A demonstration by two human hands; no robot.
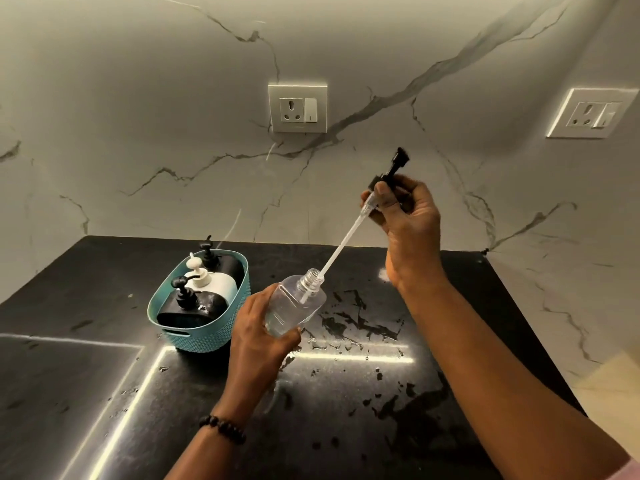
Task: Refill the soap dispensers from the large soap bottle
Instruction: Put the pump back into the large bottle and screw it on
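The clear soap dispenser bottle (296,303) is being held tilted just above the black stone counter (363,393), its threaded neck open and pointing up and to the right. The left hand (258,336) is gripping its lower body, fingers and thumb curled round it. The bottle is looking nearly empty, though a thin layer of clear liquid may be sitting at the bottom; that is hard to tell through the plastic. The right hand (403,211) is pinching the black pump head (389,174) by its collar, fingers curled round it, and is holding it high so that the long clear dip tube (341,245) is slanting down with only its tip inside the neck.

To the left, a teal woven basket (204,337) is holding three more pump dispensers, two black and one white (211,282), all with their pumps on. The large soap bottle is not showing anywhere in view.

As a judgement, the task is sitting near its start: one dispenser is being opened, no pouring is visible, and the basket's three look untouched. Behind, two wall sockets (298,109) are sitting on the marble backsplash.
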